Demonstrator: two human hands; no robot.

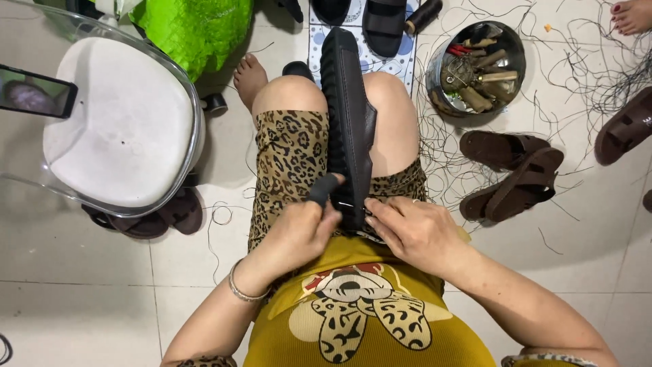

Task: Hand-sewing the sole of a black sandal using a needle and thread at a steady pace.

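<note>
A black sandal (348,115) stands on edge between my knees, its ridged sole turned left and its strap to the right. My left hand (299,228) grips its near end, with a black cover on one finger. My right hand (414,231) pinches at the same near end, where a thin needle or thread shows between the fingers. Both hands rest in my lap against the leopard-print shorts (288,163).
A clear-framed chair with a white seat (122,115) stands at left with a phone (34,92) on its edge. A metal bowl of tools (475,68) sits at upper right. Brown sandals (516,177) and loose threads (598,75) lie on the tiled floor; another person's foot (631,15) is far right.
</note>
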